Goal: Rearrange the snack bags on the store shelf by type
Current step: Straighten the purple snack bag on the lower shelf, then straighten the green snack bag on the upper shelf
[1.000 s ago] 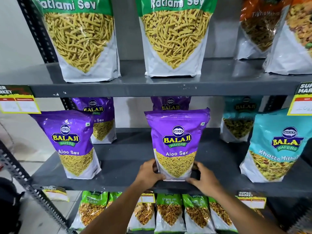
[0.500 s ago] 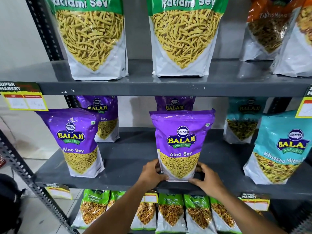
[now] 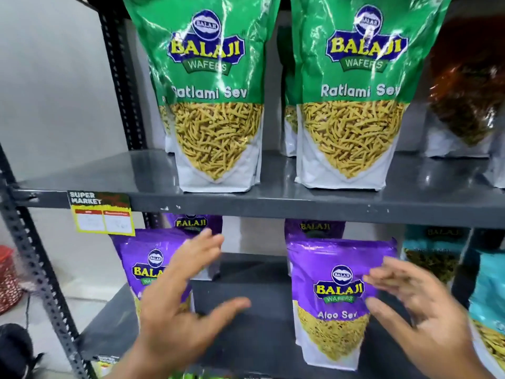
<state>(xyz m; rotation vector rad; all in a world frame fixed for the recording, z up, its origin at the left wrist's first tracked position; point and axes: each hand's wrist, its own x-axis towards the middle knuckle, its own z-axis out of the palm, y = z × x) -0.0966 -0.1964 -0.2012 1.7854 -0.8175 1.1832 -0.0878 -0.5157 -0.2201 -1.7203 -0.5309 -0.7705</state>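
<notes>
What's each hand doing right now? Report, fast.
Left hand: open, fingers spread, holding nothing.
Right hand: open, beside the purple Aloo Sev bag, not gripping it.

— What of the person shows here?
— Two bare hands and part of each forearm, seen from above. The left hand (image 3: 175, 305) and the right hand (image 3: 426, 310) wear no gloves.
— Any sleeves, rings, a watch?
— No sleeve reaches the visible forearms; fingers (image 3: 202, 244) blur, so small details such as rings cannot be told.
</notes>
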